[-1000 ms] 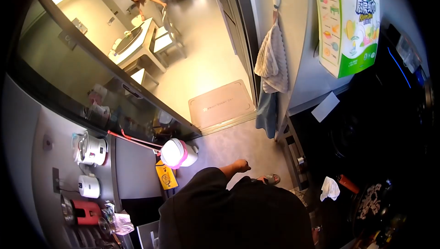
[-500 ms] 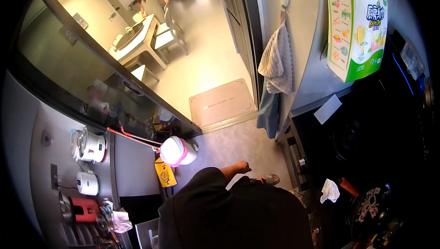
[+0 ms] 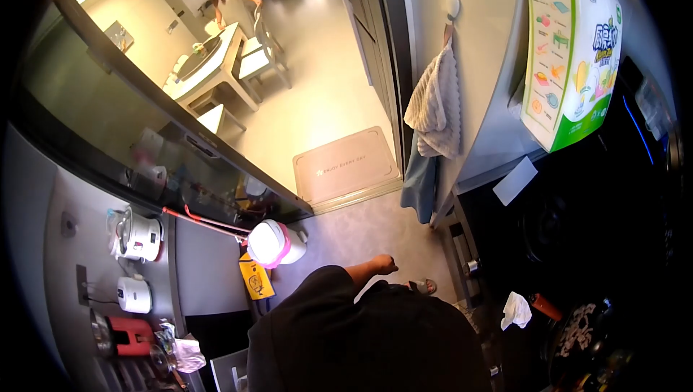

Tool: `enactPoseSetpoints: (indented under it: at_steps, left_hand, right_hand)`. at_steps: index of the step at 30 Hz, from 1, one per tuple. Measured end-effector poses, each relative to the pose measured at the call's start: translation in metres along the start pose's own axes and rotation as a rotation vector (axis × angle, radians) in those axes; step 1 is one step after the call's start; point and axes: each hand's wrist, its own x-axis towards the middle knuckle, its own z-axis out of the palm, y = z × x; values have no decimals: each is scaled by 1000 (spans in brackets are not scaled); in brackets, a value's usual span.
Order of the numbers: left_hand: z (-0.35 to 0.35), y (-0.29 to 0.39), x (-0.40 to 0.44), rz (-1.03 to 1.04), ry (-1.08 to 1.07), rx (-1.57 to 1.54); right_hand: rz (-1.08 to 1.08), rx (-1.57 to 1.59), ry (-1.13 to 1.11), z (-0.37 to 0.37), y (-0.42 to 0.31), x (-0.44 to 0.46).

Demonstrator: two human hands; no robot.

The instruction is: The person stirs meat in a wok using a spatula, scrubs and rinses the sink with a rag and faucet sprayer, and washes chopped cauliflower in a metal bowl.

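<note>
My left hand (image 3: pixel 385 264) reaches out from the black sleeve (image 3: pixel 328 280), held over the grey floor in front of my body. Its fingers are curled together, and I see nothing in them. Just to the right of it shows my sandalled foot (image 3: pixel 424 286). The white bin (image 3: pixel 278 242) with a pink liner edge stands to the left, apart from the hand. My right hand is out of sight.
Beyond the open sliding door lie a mat (image 3: pixel 346 166) and a dining table (image 3: pixel 209 67), where another person (image 3: pixel 232 6) leans over. To the right, the dark counter bears a crumpled white tissue (image 3: pixel 515 310) and a pan (image 3: pixel 577 334). A rice cooker (image 3: pixel 135 294) stands left.
The view has shifted slightly, so the towel, tissue pack and bin sit a little differently in the picture. My left hand keeps nearly the same place and stays curled.
</note>
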Motion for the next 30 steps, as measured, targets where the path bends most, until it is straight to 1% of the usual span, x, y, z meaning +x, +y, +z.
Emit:
enactPoseSetpoints:
  at_steps: [4, 5, 6, 8, 10, 12, 13, 14, 15, 16, 17, 18, 19, 22, 23, 26, 30]
  left_hand:
    - [-4, -1, -5, -3, 48, -8]
    - [-2, 0, -12, -41, 83, -58]
    - [0, -2, -19, -6, 92, -56]
    - [19, -14, -32, -4, 135, -122]
    - [43, -22, -55, -65, 143, -133]
    - [50, -31, -90, -145, 132, -159]
    - [51, -34, -106, -218, 6, -201]
    - [63, -49, -115, -230, -37, -181]
    - [80, -66, -127, -169, 65, -115]
    - [82, -73, -142, -219, 29, -104]
    - [83, -82, -153, -311, -5, -154]
    - [97, -99, -155, -349, 30, -154]
    - [96, -103, -168, -380, 66, -170]
    - [87, -119, -185, -492, -8, -338]
    - [87, -124, -189, -529, 45, -385]
    - [86, -149, -193, -535, 228, -482]
    - [70, -197, -203, -576, 328, -631]
  right_hand:
    - [-31, -39, -56, 20, -17, 2]
    - [-35, -47, -72, 25, -18, 2]
    - [-41, -56, -85, 28, -19, 3]
    - [-61, -85, -117, 33, -25, 5]
    - [-77, -116, -157, 38, -29, 6]
    - [-85, -140, -190, 42, -32, 7]
    - [-86, -150, -210, 44, -34, 5]
    - [-87, -159, -225, 46, -36, 4]
    - [-91, -175, -242, 49, -39, 3]
    - [-94, -194, -258, 50, -41, 1]
    - [-98, -219, -272, 52, -45, -1]
    - [-98, -241, -292, 56, -47, -4]
    - [-101, -265, -308, 61, -50, -6]
    - [-97, -345, -362, 80, -59, -15]
    - [-92, -377, -387, 87, -63, -18]
    - [-80, -477, -442, 123, -71, -31]
    - [-62, -629, -548, 192, -82, -53]
